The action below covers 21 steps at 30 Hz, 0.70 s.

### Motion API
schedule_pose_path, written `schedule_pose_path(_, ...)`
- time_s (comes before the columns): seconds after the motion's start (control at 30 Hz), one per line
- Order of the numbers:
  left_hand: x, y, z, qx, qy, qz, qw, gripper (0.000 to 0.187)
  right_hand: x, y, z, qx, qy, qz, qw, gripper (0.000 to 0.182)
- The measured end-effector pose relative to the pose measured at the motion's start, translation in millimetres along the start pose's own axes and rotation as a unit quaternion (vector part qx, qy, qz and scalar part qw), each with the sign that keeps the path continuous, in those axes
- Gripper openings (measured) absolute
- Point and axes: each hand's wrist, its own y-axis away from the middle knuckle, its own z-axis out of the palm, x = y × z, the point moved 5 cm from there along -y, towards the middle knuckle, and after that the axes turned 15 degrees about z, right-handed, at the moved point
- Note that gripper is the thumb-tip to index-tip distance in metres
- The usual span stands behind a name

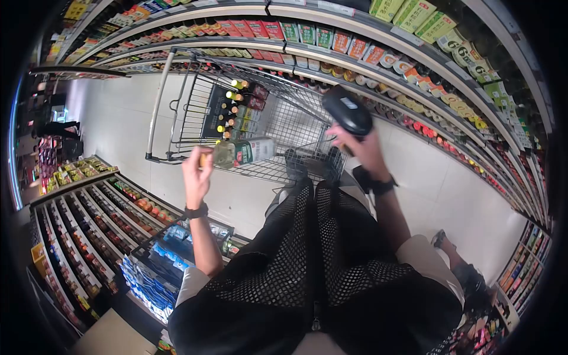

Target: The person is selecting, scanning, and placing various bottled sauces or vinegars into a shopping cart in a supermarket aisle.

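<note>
My left hand (196, 176) is closed on the neck and cap of a bottle (255, 149), which lies tilted nearly level over the cart's near side. The bottle is clear with a green and white label. My right hand (362, 151) grips a black handheld scanner (348, 111) by its handle, its rounded head pointing away from me and slightly blurred. Between and beyond both hands stands a wire shopping cart (290, 121). Inside it, at the left end, several capped bottles (228, 112) lie in a row, with yellow and orange caps.
Shelves of packaged goods (355, 47) run along the far side, close to the cart. To the left is a low display rack (89, 231) with blue packs (151, 278) beside it. Another person's leg (452, 254) shows at lower right. A distant person (62, 129) stands at far left.
</note>
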Motion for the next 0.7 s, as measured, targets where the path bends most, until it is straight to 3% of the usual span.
schedule_pose_path(0.13, 23.2, -31.6, -23.9, 0.198, 0.172, 0.053, 0.964, 0.044, 26.2, -19.5, 44.6, -0.11, -0.166, 0.075, 0.977, 0.026)
schedule_pose_path(0.23, 36.0, -67.1, -7.9, 0.241, 0.314, 0.079, 0.915, 0.044, 40.6, -12.4, 57.3, -0.182, -0.292, 0.104, 0.933, 0.028)
schedule_pose_path(0.3, 46.9, -89.1, 8.3, 0.24, 0.311, 0.081, 0.916, 0.042, 35.9, -6.7, 57.0, -0.234, -0.314, 0.089, 0.916, 0.029)
schedule_pose_path(0.47, 49.4, -113.1, 42.9, 0.211, 0.282, 0.037, 0.935, 0.04, 11.5, 2.8, 32.9, -0.172, -0.251, -0.021, 0.952, 0.057)
schedule_pose_path(0.57, 50.5, -115.9, 64.2, 0.217, 0.365, -0.016, 0.905, 0.04, -6.0, 16.4, 23.3, -0.127, -0.155, -0.064, 0.978, 0.054)
schedule_pose_path(0.63, 60.2, -110.4, 79.1, 0.189, 0.437, -0.009, 0.879, 0.056, -13.4, 27.3, 20.8, -0.028, -0.139, -0.132, 0.981, 0.064)
schedule_pose_path(0.7, 68.0, -99.0, 103.1, 0.213, 0.555, -0.042, 0.803, 0.069, -18.5, 32.9, 21.8, 0.004, -0.171, -0.14, 0.975, 0.065)
